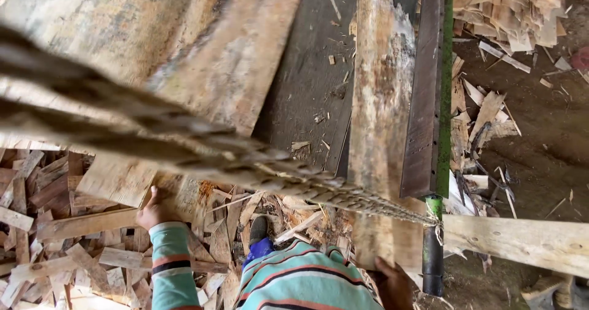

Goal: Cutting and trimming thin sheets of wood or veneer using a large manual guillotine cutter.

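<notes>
My left hand (153, 210), in a striped sleeve, grips the lower edge of a wide, thin sheet of wood veneer (184, 58) that fills the upper left. My right hand (396, 282) holds the bottom end of a narrower veneer strip (380, 120) lying on the dark table. A long steel blade (424, 95) on a green frame runs beside the strip, just right of my right hand. A thick twisted rope (202, 150) crosses the view from the upper left down to the black handle (432, 261).
Heaps of veneer offcuts (67, 248) cover the ground at the lower left, and another pile (515, 9) lies at the upper right. A pale plank (521, 239) sticks out at the right. My shoe (258, 229) stands among the scraps. Bare dirt floor (546, 144) lies right of the blade.
</notes>
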